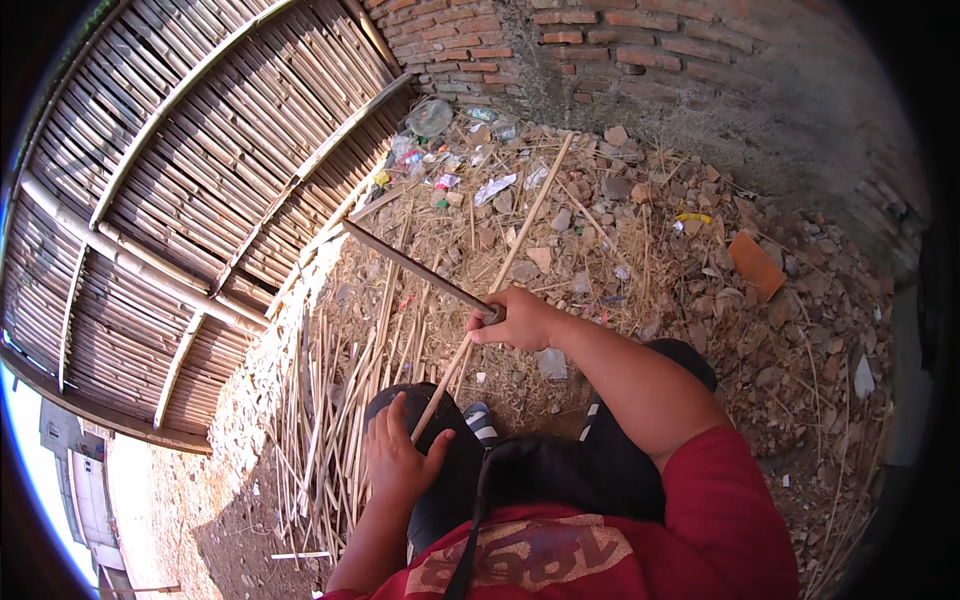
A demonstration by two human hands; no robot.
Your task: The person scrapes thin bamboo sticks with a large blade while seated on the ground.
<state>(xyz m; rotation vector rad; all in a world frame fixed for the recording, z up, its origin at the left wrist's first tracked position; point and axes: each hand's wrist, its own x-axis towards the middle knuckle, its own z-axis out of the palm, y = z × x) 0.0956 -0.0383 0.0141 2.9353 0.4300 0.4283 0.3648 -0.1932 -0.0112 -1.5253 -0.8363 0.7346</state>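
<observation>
My right hand (522,320) is closed around the near end of a long, straight, dark-bladed knife (415,264), whose blade points away to the far left. Under that hand runs a pale bamboo strip (535,205), slanting from the rubble ahead down to my left knee. Whether the right fingers also pinch the strip I cannot tell. My left hand (398,455) rests by the left knee with its fingers apart and nothing gripped. The strip's near end (428,415) lies close to its thumb and fingers.
Many loose bamboo strips (335,430) lie in a pile left of my legs. A bamboo slat panel (230,140) stands at the left, a brick wall (640,45) at the back. Stones, straw and litter cover the ground, with an orange tile piece (756,266) at the right.
</observation>
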